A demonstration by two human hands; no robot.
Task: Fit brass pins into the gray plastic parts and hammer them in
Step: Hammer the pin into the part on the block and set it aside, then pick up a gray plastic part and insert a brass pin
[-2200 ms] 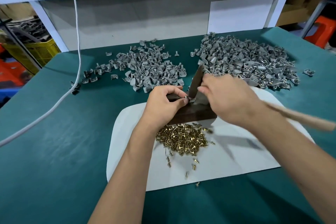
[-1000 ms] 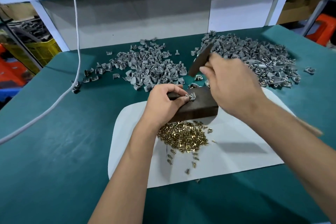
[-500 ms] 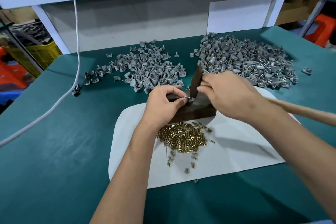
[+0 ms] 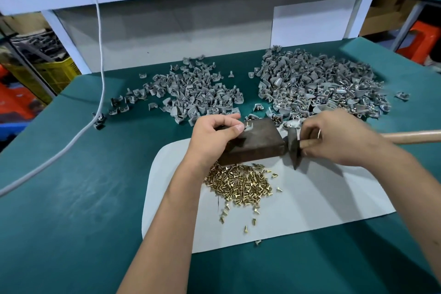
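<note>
Left hand (image 4: 212,137) curled on the dark rectangular wooden block (image 4: 256,143), fingertips pinching a small gray plastic part (image 4: 248,126) with a brass pin standing in it at the block's top edge. Right hand (image 4: 338,138) gripping the wooden-handled hammer (image 4: 294,145) close to its dark metal head, lowered just right of the block onto the white mat (image 4: 310,200). Heap of loose brass pins (image 4: 238,184) just below the block; two piles of gray plastic parts (image 4: 195,90) beyond on the green tabletop (image 4: 71,198); no legible writing anywhere.
</note>
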